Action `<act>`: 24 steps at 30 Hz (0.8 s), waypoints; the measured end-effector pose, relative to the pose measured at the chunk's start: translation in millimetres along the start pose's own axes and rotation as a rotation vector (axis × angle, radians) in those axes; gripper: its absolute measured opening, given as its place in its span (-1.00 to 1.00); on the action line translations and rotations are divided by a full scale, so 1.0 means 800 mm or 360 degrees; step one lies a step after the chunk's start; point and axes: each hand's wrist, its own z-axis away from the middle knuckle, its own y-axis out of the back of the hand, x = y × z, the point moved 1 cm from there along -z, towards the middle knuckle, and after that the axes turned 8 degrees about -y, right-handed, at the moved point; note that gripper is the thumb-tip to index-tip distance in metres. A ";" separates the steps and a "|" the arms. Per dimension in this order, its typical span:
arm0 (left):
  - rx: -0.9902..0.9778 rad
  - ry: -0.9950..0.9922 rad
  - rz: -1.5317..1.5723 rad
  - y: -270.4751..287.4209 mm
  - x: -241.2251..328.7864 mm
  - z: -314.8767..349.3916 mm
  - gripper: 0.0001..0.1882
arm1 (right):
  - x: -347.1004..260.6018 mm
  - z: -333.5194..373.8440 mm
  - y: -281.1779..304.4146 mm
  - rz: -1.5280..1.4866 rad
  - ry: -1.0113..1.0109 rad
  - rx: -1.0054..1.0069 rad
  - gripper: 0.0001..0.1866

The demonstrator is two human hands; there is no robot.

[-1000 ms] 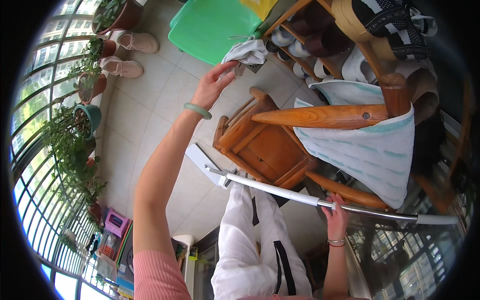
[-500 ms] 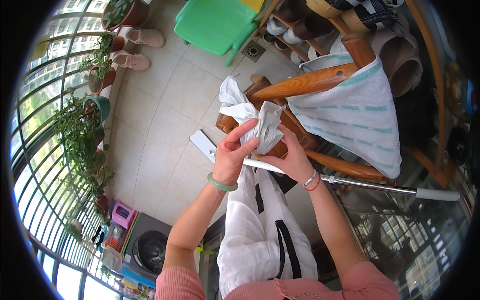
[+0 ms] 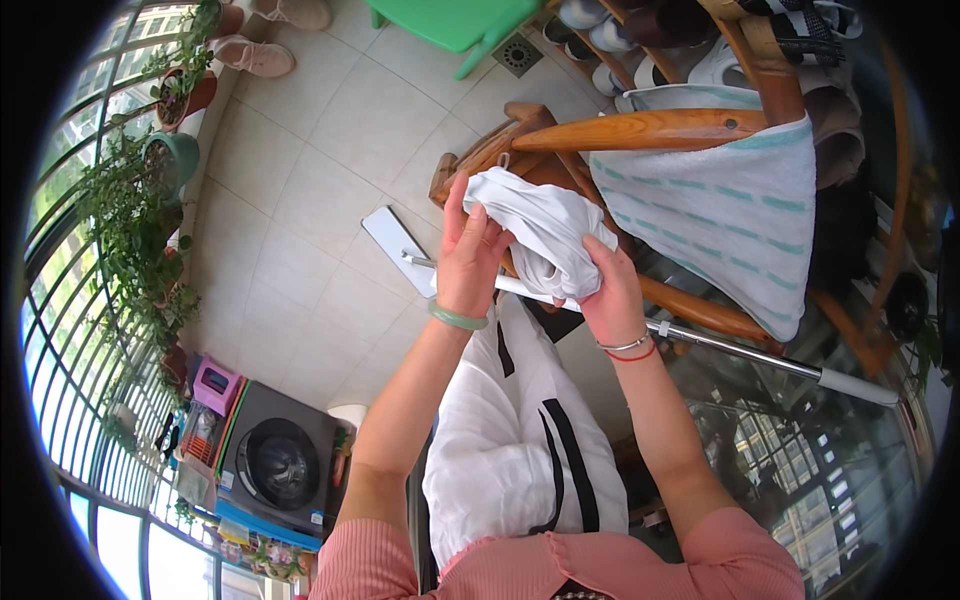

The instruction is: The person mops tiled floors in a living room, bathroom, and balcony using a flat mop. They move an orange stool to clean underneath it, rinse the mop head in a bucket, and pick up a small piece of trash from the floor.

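A white cloth [image 3: 540, 225], bunched into loose folds, is held up in front of me between both hands. My left hand [image 3: 468, 255] has its left end, thumb and fingers closed at the edge of the fabric; part of those fingers is behind the cloth. At the cloth's lower right, my right hand [image 3: 612, 290] grips the folds with the thumb on top. Below the cloth, a flat mop with a pale rectangular head [image 3: 398, 248] and a metal pole [image 3: 735, 352] lies slantwise, its white upper section passing behind my hands.
A wooden chair [image 3: 640, 130] stands ahead with a white and teal-striped towel [image 3: 720, 200] draped over it. Shoes fill a rack [image 3: 630, 75] behind it. Potted plants [image 3: 130, 200] line the barred window on the left. A green stool [image 3: 450, 20], floor drain [image 3: 517, 57] and washing machine [image 3: 280, 455] are around.
The cloth has been turned and gathered into a wider, rounder bundle, its loose upper end folded in. My right hand has moved onto its lower right side. The view has shifted slightly.
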 end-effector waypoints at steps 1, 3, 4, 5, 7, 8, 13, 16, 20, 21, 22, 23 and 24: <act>-0.0027 0.0050 -0.0012 -0.003 -0.001 0.005 -0.42 | -0.003 0.005 0.001 0.0044 0.0045 0.0006 -0.62; -0.0086 0.0181 -0.0013 -0.004 -0.009 0.019 -0.32 | -0.005 0.015 0.005 0.0236 0.0149 0.0012 -0.60; -0.0077 0.0217 0.0052 -0.010 -0.011 0.028 -0.31 | -0.006 0.024 0.006 0.0365 0.0203 0.0026 -0.59; -0.0068 0.0254 0.0116 -0.015 -0.012 0.035 -0.29 | -0.007 0.030 0.007 0.0492 0.0257 0.0040 -0.58; -0.0167 0.0492 0.0386 -0.026 -0.006 0.043 -0.31 | 0.005 0.035 0.019 0.0680 0.0496 -0.0026 -0.52; -0.0204 0.0574 0.0447 -0.027 -0.008 0.045 -0.32 | 0.006 0.045 0.026 0.0729 0.0458 -0.0091 -0.52; -0.0244 0.0563 0.0165 -0.046 -0.001 0.036 -0.50 | 0.014 0.089 0.048 0.0669 0.0231 -0.0118 -0.62; -0.0278 0.0488 -0.0287 -0.050 0.011 0.054 -0.64 | 0.003 0.112 0.065 0.0811 0.0525 0.0159 -0.69; -0.0515 0.0311 -0.0624 -0.065 0.018 0.078 -0.69 | -0.030 0.139 0.047 0.0509 0.0654 0.0181 -0.62; -0.0592 0.0282 -0.0652 -0.071 0.020 0.083 -0.70 | -0.037 0.146 0.042 0.0351 0.0573 0.0161 -0.59; -0.0655 0.0208 -0.0676 -0.078 0.013 0.087 -0.72 | -0.041 0.151 0.046 0.0318 0.0441 0.0141 -0.54; -0.0735 0.0234 -0.0821 -0.079 0.004 0.091 -0.72 | -0.045 0.156 0.041 0.0230 0.0468 0.0131 -0.54; -0.0810 0.0251 -0.0965 -0.077 -0.005 0.094 -0.72 | -0.051 0.159 0.031 0.0148 0.0496 0.0112 -0.53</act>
